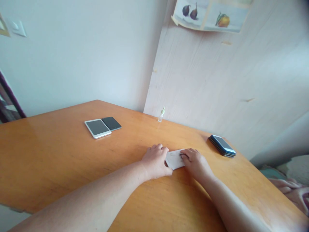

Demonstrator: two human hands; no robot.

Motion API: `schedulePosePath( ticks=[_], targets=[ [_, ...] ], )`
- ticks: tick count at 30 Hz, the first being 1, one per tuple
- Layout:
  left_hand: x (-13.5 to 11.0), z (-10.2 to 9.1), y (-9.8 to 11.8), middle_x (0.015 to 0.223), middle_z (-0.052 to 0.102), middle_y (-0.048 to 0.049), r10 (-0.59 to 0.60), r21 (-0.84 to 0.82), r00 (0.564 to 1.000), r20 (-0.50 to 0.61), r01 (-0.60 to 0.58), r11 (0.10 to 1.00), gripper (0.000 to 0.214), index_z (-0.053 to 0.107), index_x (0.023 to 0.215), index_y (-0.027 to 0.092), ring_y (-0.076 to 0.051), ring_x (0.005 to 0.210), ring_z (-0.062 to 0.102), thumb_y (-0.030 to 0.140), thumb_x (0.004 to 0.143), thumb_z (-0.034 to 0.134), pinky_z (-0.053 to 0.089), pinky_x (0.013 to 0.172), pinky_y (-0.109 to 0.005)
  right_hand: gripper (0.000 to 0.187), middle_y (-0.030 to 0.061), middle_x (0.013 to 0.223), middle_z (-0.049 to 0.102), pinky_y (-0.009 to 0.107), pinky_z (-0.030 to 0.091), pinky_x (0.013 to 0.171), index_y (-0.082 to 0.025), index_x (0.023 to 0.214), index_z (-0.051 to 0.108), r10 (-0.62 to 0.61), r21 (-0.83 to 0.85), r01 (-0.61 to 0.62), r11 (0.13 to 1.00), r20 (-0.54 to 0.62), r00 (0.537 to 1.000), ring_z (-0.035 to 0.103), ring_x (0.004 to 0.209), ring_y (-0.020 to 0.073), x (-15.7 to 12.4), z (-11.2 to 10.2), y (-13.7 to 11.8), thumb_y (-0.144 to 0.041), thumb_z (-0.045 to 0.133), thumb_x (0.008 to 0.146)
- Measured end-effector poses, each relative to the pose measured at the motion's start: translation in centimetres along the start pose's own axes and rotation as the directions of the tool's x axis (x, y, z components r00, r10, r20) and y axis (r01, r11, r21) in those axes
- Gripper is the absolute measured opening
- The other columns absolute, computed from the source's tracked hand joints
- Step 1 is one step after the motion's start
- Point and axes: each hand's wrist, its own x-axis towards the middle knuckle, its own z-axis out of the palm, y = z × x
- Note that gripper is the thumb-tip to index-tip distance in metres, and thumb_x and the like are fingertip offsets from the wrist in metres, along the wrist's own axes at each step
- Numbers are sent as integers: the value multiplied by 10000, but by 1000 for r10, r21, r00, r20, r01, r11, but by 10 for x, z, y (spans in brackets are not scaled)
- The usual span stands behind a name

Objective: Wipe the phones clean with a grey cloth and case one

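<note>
A flat white box (174, 159) with faint marks on its top lies on the wooden table, between my two hands. My left hand (156, 161) grips its left end, thumb at the near edge and fingers over the far edge. At the right end, my right hand (196, 163) has its fingers curled on the box's top and edge. A small dark bit shows beside the right fingertips, too small to name. My fingers and palms hide both ends of the box.
On the wooden table (135, 141), a white tablet (98, 127) overlaps a dark tablet (112, 123) at the left. A small clear bottle with a pale green top (161, 114) stands near the back edge. Several stacked phones (222, 145) lie at the right, near the wall.
</note>
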Motion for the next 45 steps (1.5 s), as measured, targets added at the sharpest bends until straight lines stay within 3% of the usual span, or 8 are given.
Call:
schedulePosePath(
  ticks=[5, 12, 18, 20, 25, 32, 38, 45],
  targets=[
    [1, 4, -2, 1031, 598, -94, 9, -1, 999, -32, -9, 1000, 446, 565, 1025, 219, -287, 959, 582, 430, 643, 655, 474, 821, -389, 387, 42, 1165, 673, 303, 431, 959, -270, 1144, 666, -374, 243, 344, 907, 92, 923, 601, 1078, 184, -13, -3, -44, -108, 420, 893],
    [1, 6, -3, 1080, 590, -106, 20, -27, 999, -31, -20, 999, 589, 542, 1096, 200, -298, 1007, 567, 472, 598, 701, 468, 858, -390, 367, 88, 1229, 667, 384, 426, 1025, -209, 1136, 683, 32, 41, -35, 999, 63, 998, 604, 1149, 239, -1, -2, 5, -120, 441, 876],
    [1, 8, -4, 1055, 603, -101, 21, -34, 998, -66, -23, 999, 538, 539, 1111, 195, -291, 1000, 579, 424, 643, 671, 468, 856, -391, 487, 43, 1354, 589, 356, 370, 1095, -267, 1257, 623, -365, 261, 323, 910, 132, 921, 536, 1246, 192, -13, -4, -37, -64, 419, 864],
    [1, 9, -4, 1061, 603, -106, 28, -36, 997, -65, -31, 999, 552, 537, 1117, 187, -296, 1007, 578, 424, 637, 675, 470, 858, -397, 483, 47, 1344, 598, 375, 351, 1115, -262, 1259, 625, -329, 225, 296, 928, 124, 936, 538, 1250, 196, -10, -2, -30, -74, 417, 865],
    [1, 12, -6, 1160, 592, -134, 29, -59, 997, -77, -34, 998, 710, 489, 1230, 157, -323, 1082, 557, 433, 609, 697, 453, 922, -427, 421, 133, 1336, 594, 433, 380, 1091, -153, 1218, 654, 46, 9, -47, 999, 72, 996, 526, 1267, 263, 1, 2, 8, -130, 411, 876],
    [2, 15, -6, 1247, 584, -163, -3, -119, 996, -88, -8, 993, 877, 296, 1430, 126, -328, 1124, 563, 359, 659, 644, 436, 958, -428, 482, 18, 1399, 552, 377, 320, 1122, -296, 1287, 590, -367, 210, 333, 919, 152, 918, 479, 1306, 183, -7, 2, -44, -89, 391, 900],
    [3, 12, -6, 1292, 561, -181, -33, -150, 999, -40, 26, 988, 1055, 219, 1482, 116, -353, 1202, 515, 422, 602, 712, 408, 1001, -439, 422, 77, 1357, 586, 511, 206, 1143, -234, 1276, 597, -34, 6, 33, 999, 157, 987, 467, 1317, 244, 5, 2, -17, -142, 391, 919],
    [4, 13, -10, 1259, 581, -193, -8, -157, 997, -70, -3, 988, 1024, 210, 1483, 93, -339, 1162, 553, 390, 636, 703, 414, 996, -442, 401, 83, 1373, 570, 411, 284, 1106, -243, 1332, 550, -325, 65, 319, 946, 179, 929, 507, 1265, 205, -3, 0, -42, -271, 339, 991]
  ],
)
